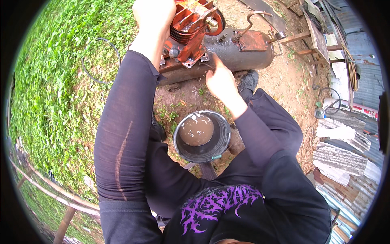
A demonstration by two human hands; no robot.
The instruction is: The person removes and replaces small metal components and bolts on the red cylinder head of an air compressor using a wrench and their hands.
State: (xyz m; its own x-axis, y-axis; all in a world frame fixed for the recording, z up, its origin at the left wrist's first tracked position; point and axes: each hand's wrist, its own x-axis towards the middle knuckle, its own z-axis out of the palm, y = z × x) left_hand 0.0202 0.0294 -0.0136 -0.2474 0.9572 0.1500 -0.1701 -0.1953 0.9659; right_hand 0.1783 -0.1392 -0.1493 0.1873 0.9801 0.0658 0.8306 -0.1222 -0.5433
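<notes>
1. A red pump (189, 46) sat over the left part of the grey tank (248, 61); its top ran past the upper edge of view.
2. Tank's long axis ran left to right, rounded end pointing right, left end behind the forearm. Pump lay crosswise to it: foot plate toward the person, finned part away.
3. Room: bare dirt (292, 85) off the tank's right end, wooden stand (302, 38) beyond. Grass (61, 73) on the left. Near side tight: a soil strip, then a black bucket (218, 140) of brown water.
4. Hands apart. Left hand (154, 18) at the pump's left side; couldn't tell its grip. Right hand (221, 81) had thumb and index spread, fingertip at a bracket (204, 58); couldn't confirm contact.
</notes>
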